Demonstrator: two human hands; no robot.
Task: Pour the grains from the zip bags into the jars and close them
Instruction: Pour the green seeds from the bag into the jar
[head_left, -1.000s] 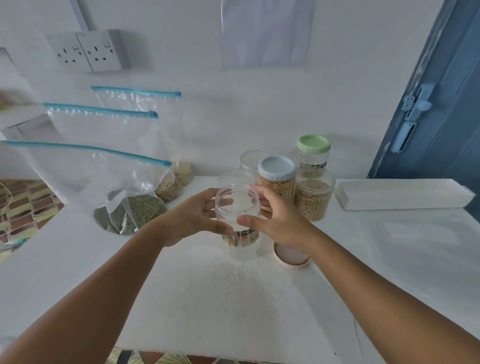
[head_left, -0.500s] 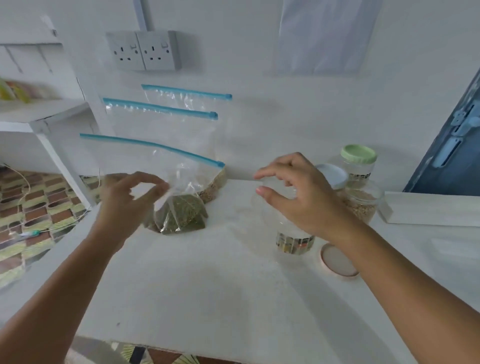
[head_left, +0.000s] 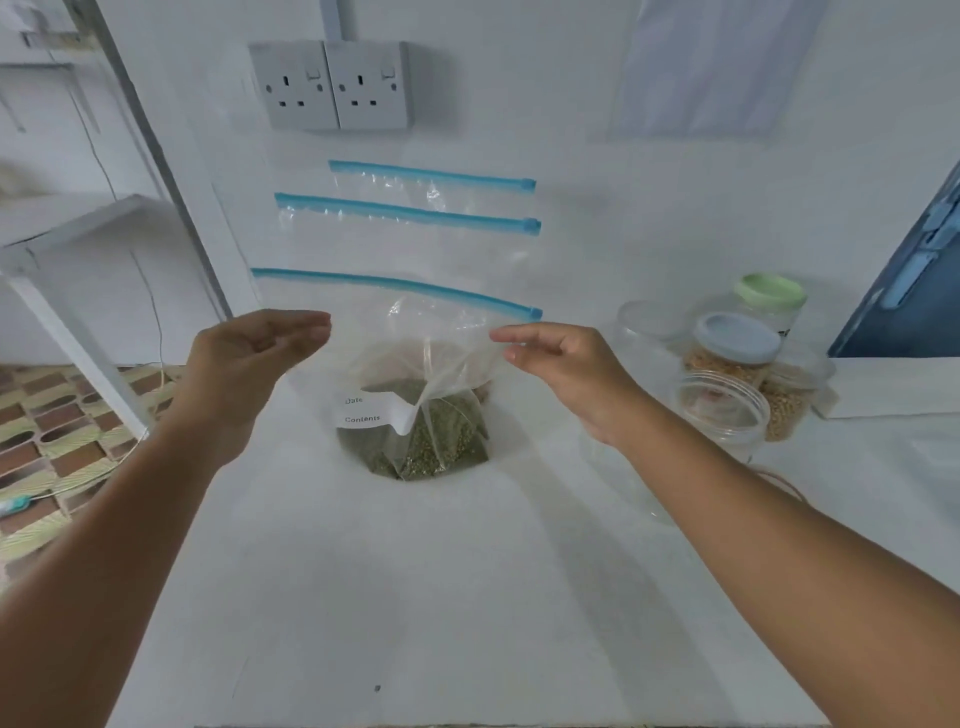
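A clear zip bag (head_left: 447, 358) with a blue zip strip and green grains (head_left: 431, 441) in its bottom stands on the white table (head_left: 415, 597). My left hand (head_left: 254, 358) is at the bag's left side with its fingers straight. At the bag's right side, my right hand (head_left: 561, 369) has its fingers loosely extended, the fingertips at the plastic. Neither hand plainly grips the bag. An open, empty clear jar (head_left: 722, 415) stands just right of my right wrist.
Two more zip bags (head_left: 415, 244) lean on the wall behind. Jars with a blue lid (head_left: 737, 343), a green lid (head_left: 771, 293) and a clear lid (head_left: 647, 322) stand at the right. A white box (head_left: 893, 384), a wall socket (head_left: 337, 85) and a shelf (head_left: 78, 218) are around.
Both hands let go of the empty jar, which now stands on the table, and moved left to the sides of the green-grain bag. The view turned left.
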